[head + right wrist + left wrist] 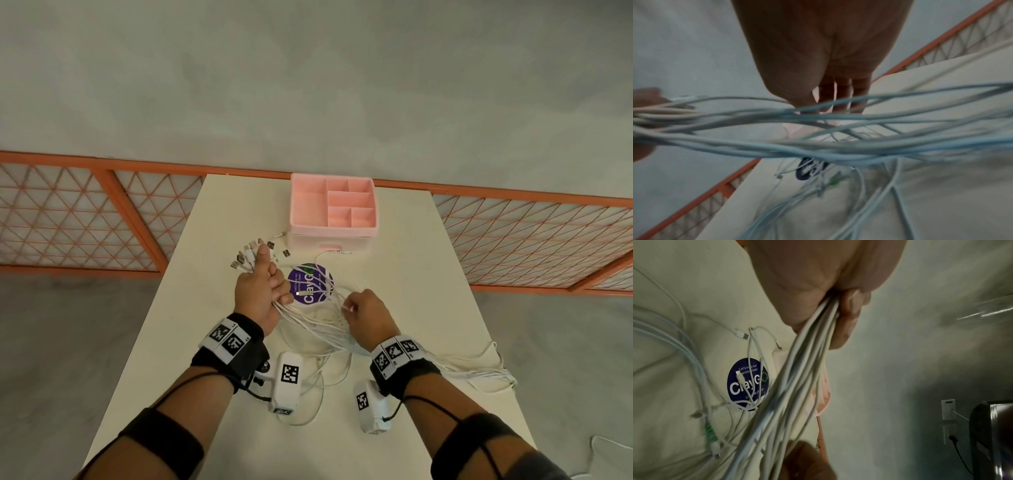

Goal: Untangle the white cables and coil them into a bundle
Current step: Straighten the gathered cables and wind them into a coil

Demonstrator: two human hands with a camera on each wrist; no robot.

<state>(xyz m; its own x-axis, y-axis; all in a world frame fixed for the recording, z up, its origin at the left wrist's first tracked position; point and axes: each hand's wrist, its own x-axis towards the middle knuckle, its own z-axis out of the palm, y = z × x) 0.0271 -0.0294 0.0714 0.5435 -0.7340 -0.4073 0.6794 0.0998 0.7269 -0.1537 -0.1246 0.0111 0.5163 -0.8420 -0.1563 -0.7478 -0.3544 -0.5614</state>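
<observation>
Several white cables (318, 322) stretch between my two hands above the cream table (212, 342). My left hand (270, 284) grips the bundle in its fist, thumb up, and the USB plugs (251, 253) fan out above it. In the left wrist view the curled fingers (851, 313) clamp the strands (797, 369). My right hand (356, 311) is a little to the right and nearer, its fingers hooked into the strands. The right wrist view is blurred and shows cables (838, 146) crossing below the fingers (840, 95), with thin strands between them. Past my right wrist the cables trail off the table's right edge (486, 373).
A pink compartment box (334, 209) stands at the far end of the table. A round purple sticker (310, 284) lies under loose cable ends. More slack cable (318, 380) loops near the front. An orange mesh railing (85, 212) runs behind the table.
</observation>
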